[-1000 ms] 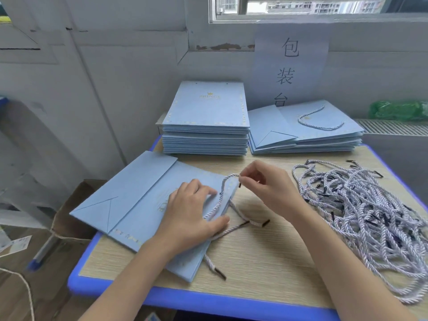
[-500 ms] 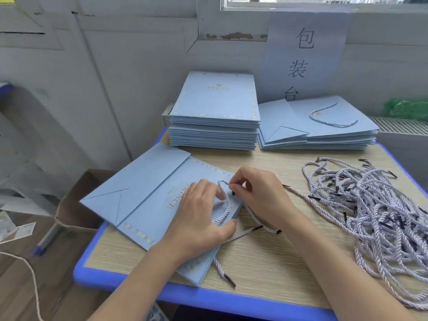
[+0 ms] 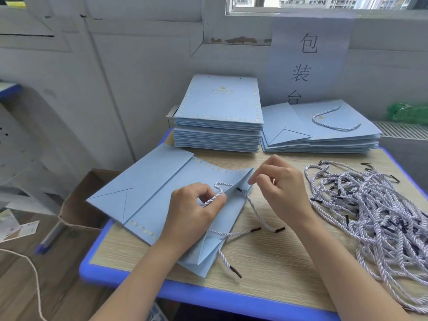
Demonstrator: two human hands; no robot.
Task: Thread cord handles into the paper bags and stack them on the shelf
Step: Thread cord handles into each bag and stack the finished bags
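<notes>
Between both hands (image 3: pixel 194 209) (image 3: pixel 278 191) lies the bag (image 3: pixel 157 193), cord (image 3: pixel 217 191) looped.

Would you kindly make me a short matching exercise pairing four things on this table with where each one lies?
Things:
1. loose cord pile
2. stack with a cord handle on top
3. stack without handles
4. bag being threaded

Places:
A. far side, nearest the left wall
B. under the left hand
C. right side of the table
D. far side, below the paper sign

Pairs: 1-C, 2-D, 3-A, 4-B
</notes>
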